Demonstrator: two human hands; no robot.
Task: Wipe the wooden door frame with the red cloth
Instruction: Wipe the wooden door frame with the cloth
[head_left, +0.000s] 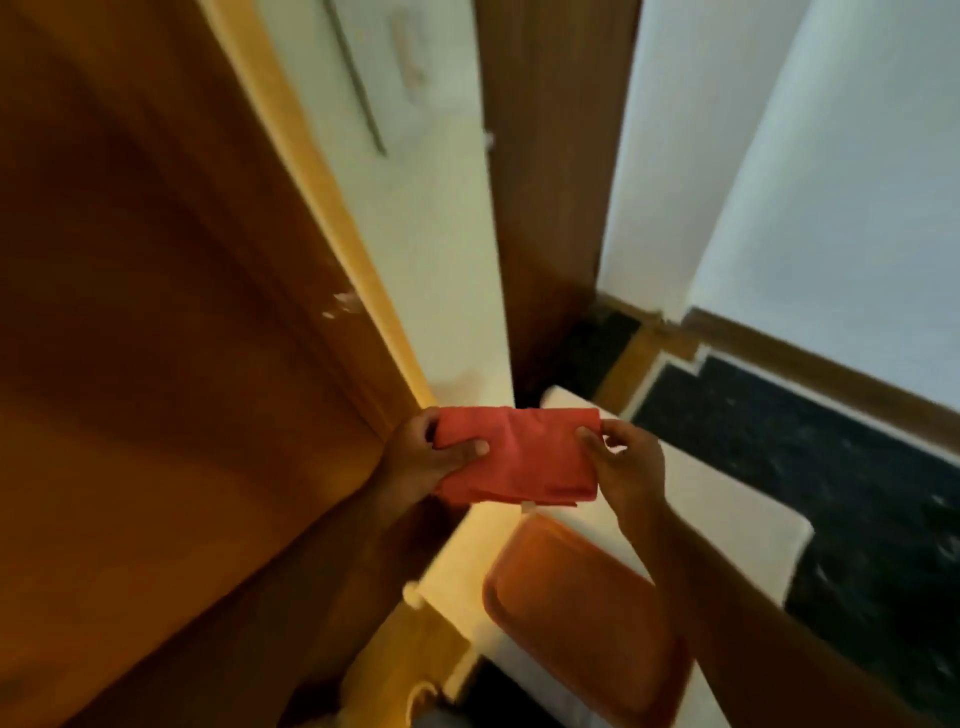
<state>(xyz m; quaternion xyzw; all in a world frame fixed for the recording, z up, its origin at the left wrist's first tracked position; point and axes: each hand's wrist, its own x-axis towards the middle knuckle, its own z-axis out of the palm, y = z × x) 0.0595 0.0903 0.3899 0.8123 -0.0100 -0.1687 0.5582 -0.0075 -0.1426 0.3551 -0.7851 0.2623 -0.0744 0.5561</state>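
Observation:
A folded red cloth (524, 454) is held flat between both hands at the middle of the view. My left hand (423, 457) grips its left end, thumb on top. My right hand (626, 462) pinches its right end. A wide wooden door panel (156, 338) fills the left side. Its lighter wooden frame edge (332, 208) runs diagonally down to just beside my left hand. The cloth is close to the frame's lower part but apart from it. The whole view is blurred.
An orange chair back (576, 618) stands right below the cloth. A white surface (727, 514) lies under my right arm. Dark speckled floor (831, 467) with a wooden skirting board (821, 369) spreads at the right. A dark wooden post (550, 182) stands behind the white wall (431, 208).

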